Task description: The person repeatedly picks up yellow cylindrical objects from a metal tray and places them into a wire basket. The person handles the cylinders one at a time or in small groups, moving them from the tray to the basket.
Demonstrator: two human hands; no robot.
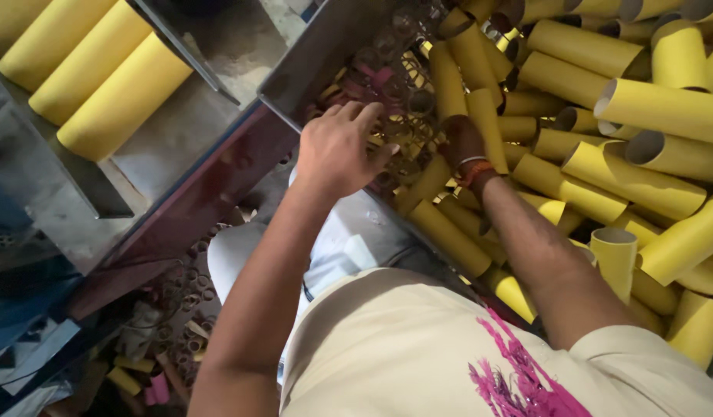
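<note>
Hands in a bin (310, 66) of yellow tubes (642, 108) and small rings (406, 116).

The left hand (341, 147) lies spread and loose over the rings at the bin's near corner, gripping nothing visible. The right hand (460, 143) is sunk among tubes, fingers hidden, so its grip cannot be told. Three long tubes (90, 73) lie on a shelf to the left; scraps (152, 371) litter the floor.

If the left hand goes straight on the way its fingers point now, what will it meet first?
Most likely the heap of small rings lying in the metal bin. The left hand points up and right, its fingers already at the rings, though depth is hard to judge.
</note>
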